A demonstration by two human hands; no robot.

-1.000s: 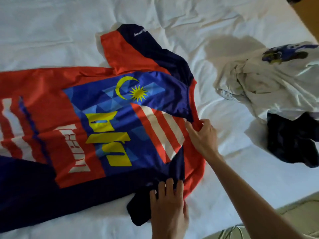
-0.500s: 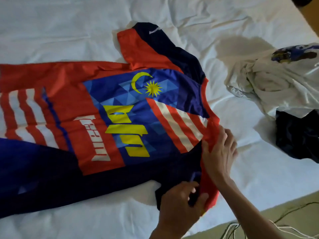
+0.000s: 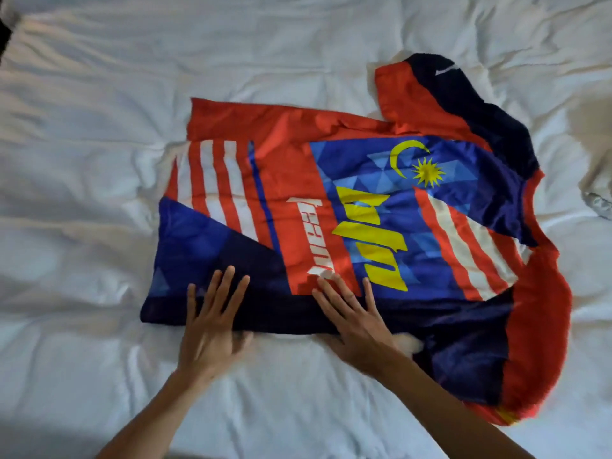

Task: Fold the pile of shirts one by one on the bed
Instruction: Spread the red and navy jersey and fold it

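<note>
A red, blue and navy jersey (image 3: pixel 361 210) with yellow lettering, white stripes and a moon-and-star print lies spread sideways on the white bed (image 3: pixel 99 127). Its collar end points right and its hem left. One sleeve sticks up at the far right, the near sleeve lies folded in at the lower right. My left hand (image 3: pixel 212 323) lies flat with straight fingers on the jersey's near navy edge. My right hand (image 3: pixel 354 319) presses flat on the same edge just to the right, fingertips reaching the white lettering.
A sliver of pale cloth (image 3: pixel 599 203) from the pile shows at the right edge. A dark object (image 3: pixel 5 34) sits at the top left corner. Rumpled white bedding surrounds the jersey on all sides.
The view has swung left, putting the pile almost out of sight. Both hands left the collar and near sleeve and moved left to lie flat on the jersey's near edge.
</note>
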